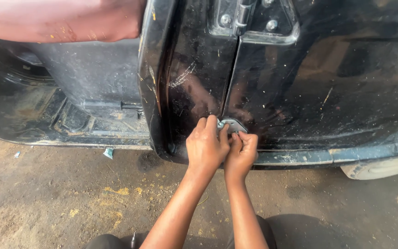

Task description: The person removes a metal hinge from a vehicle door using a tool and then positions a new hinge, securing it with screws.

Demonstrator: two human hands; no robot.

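Low in the middle of the frame, the left hand [206, 146] and right hand [242, 152] pinch together on the lower door hinge [232, 124] of the black vehicle body [300, 92]. Seating it well likely calls for holding the plate flat against the panel seam, fingers steady.

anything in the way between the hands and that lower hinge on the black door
Nothing visible does. The left hand and right hand are already on the lower hinge plate at the seam of the black door panel, fingers touching it directly.
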